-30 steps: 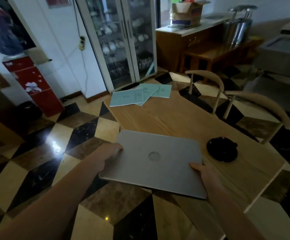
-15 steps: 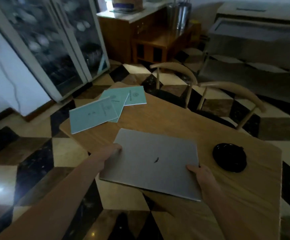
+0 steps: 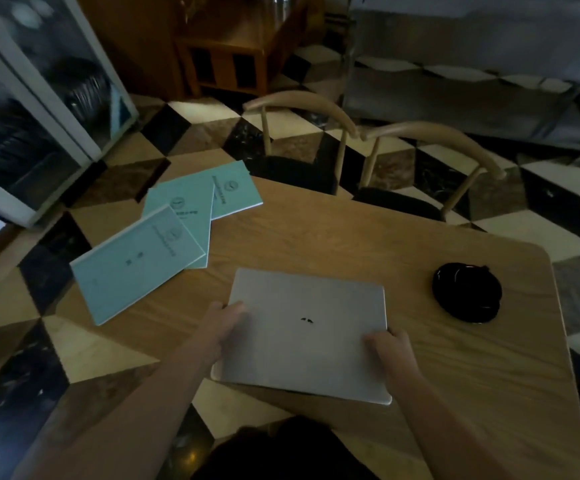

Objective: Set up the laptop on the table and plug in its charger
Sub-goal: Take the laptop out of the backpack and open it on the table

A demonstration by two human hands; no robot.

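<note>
A closed silver laptop (image 3: 307, 330) lies over the near left part of the wooden table (image 3: 368, 233), its near left corner past the table's edge. My left hand (image 3: 224, 323) grips its left side, thumb on the lid. My right hand (image 3: 390, 348) grips its right side near the front, thumb on top. A black coiled charger cable (image 3: 467, 296) sits on the table to the right of the laptop, apart from it. Whether the laptop rests fully on the table I cannot tell.
Three teal booklets (image 3: 163, 237) lie fanned at the table's far left corner. Two wooden chairs (image 3: 423, 161) stand at the far side. A glass-door cabinet (image 3: 35, 98) is at the left, a wooden sideboard (image 3: 226, 53) behind. The floor is checkered tile.
Both hands have carried the laptop forward and right over the table. The view has dropped and come closer to the table.
</note>
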